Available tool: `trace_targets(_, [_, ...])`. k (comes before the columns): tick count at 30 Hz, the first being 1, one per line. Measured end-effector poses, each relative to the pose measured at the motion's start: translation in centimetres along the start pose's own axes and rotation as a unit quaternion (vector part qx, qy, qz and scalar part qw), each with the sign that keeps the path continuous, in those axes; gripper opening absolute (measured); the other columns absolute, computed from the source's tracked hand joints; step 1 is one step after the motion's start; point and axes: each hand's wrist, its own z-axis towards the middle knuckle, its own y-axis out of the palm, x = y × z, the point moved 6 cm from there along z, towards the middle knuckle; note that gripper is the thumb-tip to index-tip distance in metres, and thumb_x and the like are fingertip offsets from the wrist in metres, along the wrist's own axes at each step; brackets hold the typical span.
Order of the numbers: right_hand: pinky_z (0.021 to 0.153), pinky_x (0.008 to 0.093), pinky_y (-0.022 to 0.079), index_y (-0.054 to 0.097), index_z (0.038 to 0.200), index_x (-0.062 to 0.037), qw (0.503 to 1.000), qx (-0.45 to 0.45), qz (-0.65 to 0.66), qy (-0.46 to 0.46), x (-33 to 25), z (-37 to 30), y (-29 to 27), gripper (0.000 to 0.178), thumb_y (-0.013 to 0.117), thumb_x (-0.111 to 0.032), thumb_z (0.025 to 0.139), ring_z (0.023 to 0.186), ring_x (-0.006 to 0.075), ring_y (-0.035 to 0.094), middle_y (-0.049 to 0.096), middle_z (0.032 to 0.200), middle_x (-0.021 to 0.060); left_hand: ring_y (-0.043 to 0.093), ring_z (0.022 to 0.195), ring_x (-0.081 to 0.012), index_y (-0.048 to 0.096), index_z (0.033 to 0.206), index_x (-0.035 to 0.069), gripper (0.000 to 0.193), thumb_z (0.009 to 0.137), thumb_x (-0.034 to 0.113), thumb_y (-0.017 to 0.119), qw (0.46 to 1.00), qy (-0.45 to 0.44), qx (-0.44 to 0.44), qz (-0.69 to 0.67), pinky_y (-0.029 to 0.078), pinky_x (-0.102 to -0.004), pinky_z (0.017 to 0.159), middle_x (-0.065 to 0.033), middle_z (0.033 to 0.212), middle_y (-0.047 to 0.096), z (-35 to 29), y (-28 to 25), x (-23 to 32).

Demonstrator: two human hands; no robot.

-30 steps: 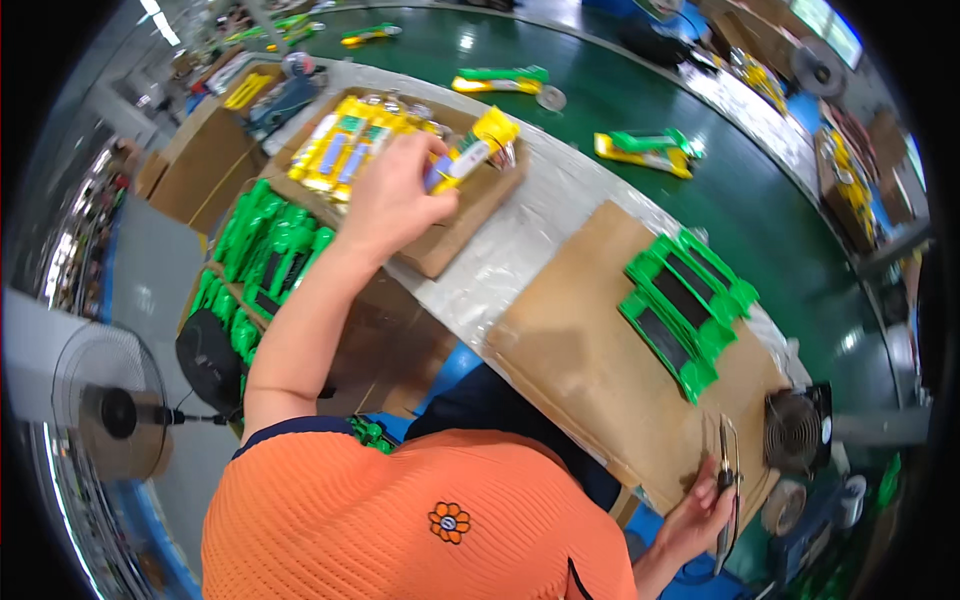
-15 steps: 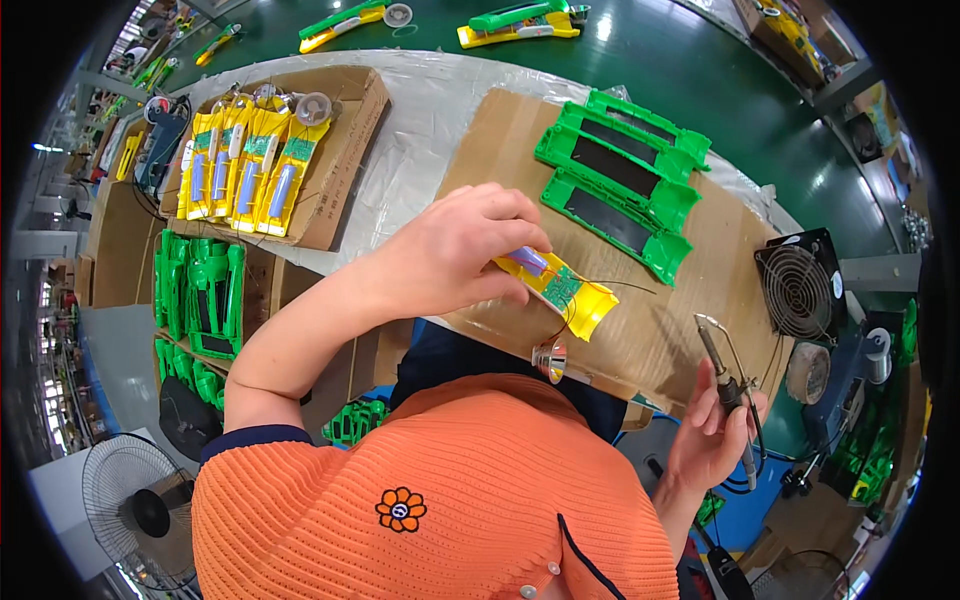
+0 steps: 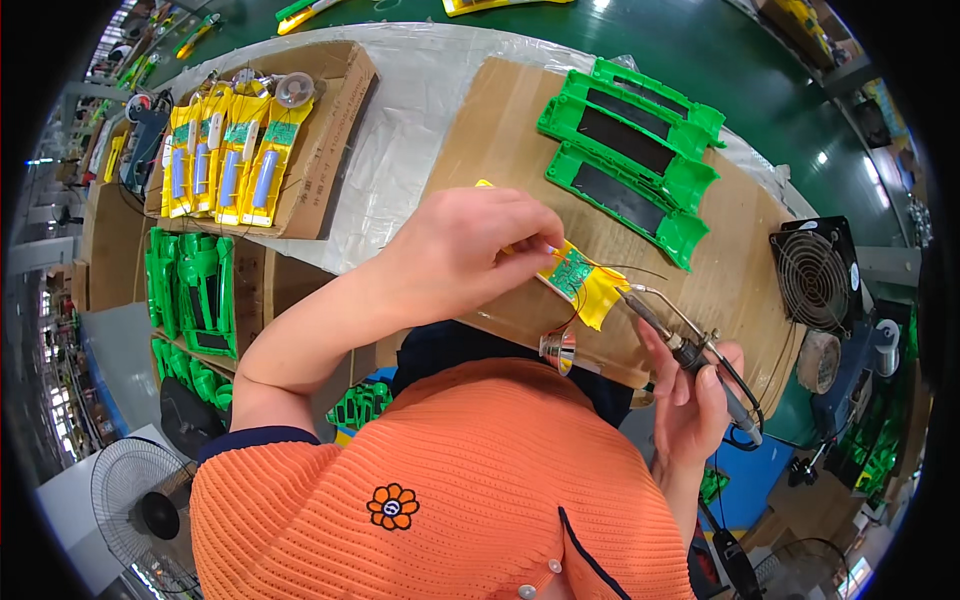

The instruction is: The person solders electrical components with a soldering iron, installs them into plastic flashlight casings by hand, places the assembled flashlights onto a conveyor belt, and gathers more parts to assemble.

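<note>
My left hand (image 3: 480, 245) is closed over a yellow lamp casing (image 3: 603, 297) on the cardboard, thumb and forefinger pinched beside its green circuit board (image 3: 571, 271). Most of the casing's far end lies under the hand; whether the fingertips also pinch a wire is too small to tell. Thin wires run from the board, and a shiny reflector cup (image 3: 558, 350) hangs at the cardboard's near edge. My right hand (image 3: 695, 395) grips a soldering iron (image 3: 690, 355) with a thin curved metal tube fixed alongside. Its tip points at the casing's right end, close to the board.
Green casing halves with dark panels (image 3: 622, 140) lie at the cardboard's (image 3: 480, 120) far side. At left, a carton (image 3: 335, 140) holds several yellow casings with batteries, above another box of green parts (image 3: 205, 290). A black fan (image 3: 815, 275) stands right.
My right hand has brought the soldering iron left and up to the yellow casing. My left hand has shifted slightly right along the casing, covering the battery. The whole view has tilted a little.
</note>
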Motion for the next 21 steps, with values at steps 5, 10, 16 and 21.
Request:
trace_targets(5, [0.093, 0.0511, 0.049, 0.042, 0.099, -0.0054, 1.0, -0.002, 0.004, 0.028, 0.2, -0.1, -0.2, 0.02, 0.057, -0.017, 0.092, 0.053, 0.0185, 0.052, 0.043, 0.058, 0.0028, 0.064, 0.088, -0.0251, 0.067, 0.098, 0.006, 0.023, 0.076, 0.003, 0.074, 0.999, 0.04, 0.012, 0.022, 0.053, -0.0359, 0.075, -0.006, 0.091, 0.066, -0.1, -1.4, 0.8])
trace_targets(10, [0.101, 0.0599, 0.04, 0.044, 0.099, -0.0064, 1.0, -0.004, 0.01, 0.026, 0.3, 0.1, 0.2, 0.017, 0.055, -0.017, 0.092, 0.052, 0.0169, 0.05, 0.041, 0.056, 0.0014, 0.062, 0.084, -0.0265, 0.069, 0.094, 0.007, 0.018, 0.077, 0.002, 0.072, 0.989, 0.063, -0.003, 0.137, 0.052, -0.0368, 0.075, -0.0069, 0.091, 0.066, -0.4, -1.7, 0.5])
trace_targets(16, [0.108, 0.0657, 0.033, 0.045, 0.097, -0.0068, 0.999, 0.001, 0.015, 0.04, 0.6, 0.4, 0.9, 0.014, 0.054, -0.017, 0.093, 0.053, 0.0156, 0.048, 0.039, 0.054, 0.0008, 0.064, 0.086, -0.0226, 0.07, 0.088, 0.007, 0.01, 0.079, 0.005, 0.074, 0.996, 0.074, 0.018, -0.055, 0.052, -0.033, 0.074, -0.0061, 0.091, 0.067, 0.5, -0.4, 0.6])
trace_targets(21, [0.108, 0.064, 0.035, 0.044, 0.097, -0.0062, 0.999, 0.002, 0.001, 0.043, 0.7, 0.6, 1.1, 0.015, 0.055, -0.016, 0.092, 0.056, 0.0163, 0.049, 0.039, 0.055, 0.0011, 0.065, 0.087, -0.0221, 0.07, 0.089, 0.006, 0.011, 0.079, 0.004, 0.074, 0.995, 0.072, -0.039, -0.061, 0.053, -0.0312, 0.074, -0.0061, 0.092, 0.067, 1.2, 1.1, -0.3])
